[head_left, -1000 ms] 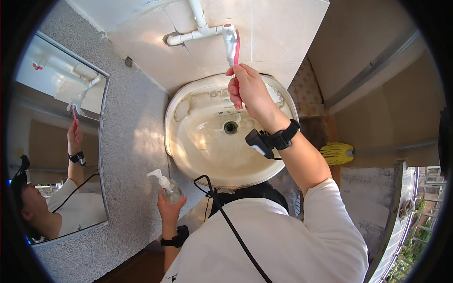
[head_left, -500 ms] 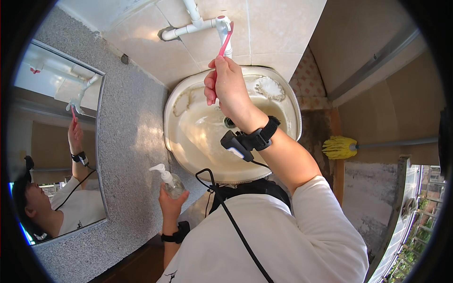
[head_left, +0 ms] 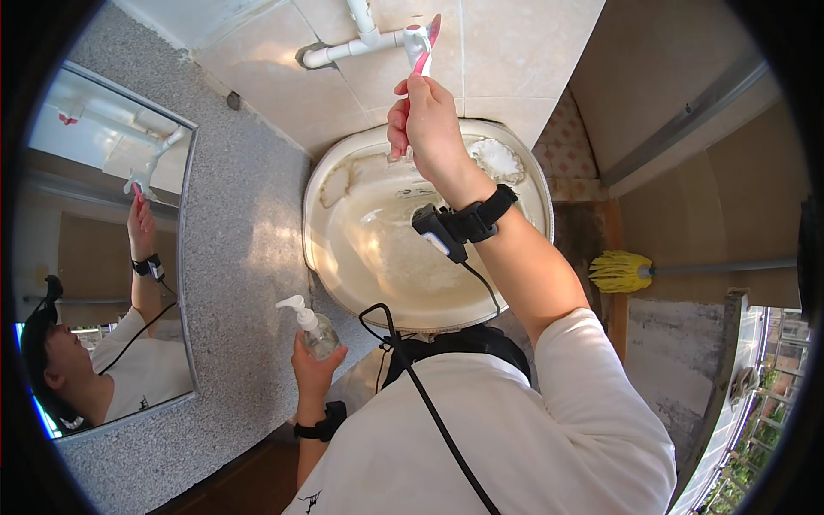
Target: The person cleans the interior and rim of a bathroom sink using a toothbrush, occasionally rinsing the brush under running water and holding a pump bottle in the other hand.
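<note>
I have my right grip (head_left: 429,124) pinching a pink brush (head_left: 423,60) by the tap (head_left: 415,39), my left grip (head_left: 316,371) around a pump bottle (head_left: 323,337) near the sink's (head_left: 369,287) front-left edge, neither yet released.

There are two black wrist straps (head_left: 496,213) (head_left: 322,422), one pink brush (head_left: 422,63), one pump bottle (head_left: 322,340), one white tap (head_left: 415,39), one sink (head_left: 369,257), one mirror (head_left: 94,223) and one yellow mop (head_left: 620,271).

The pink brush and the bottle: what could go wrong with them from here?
The brush, gripped by the right hand above the basin, might slip and drop in. It could also knock the tap, which it overlaps in this view. The bottle, held in the left hand, may fall if that grip loosens.
</note>
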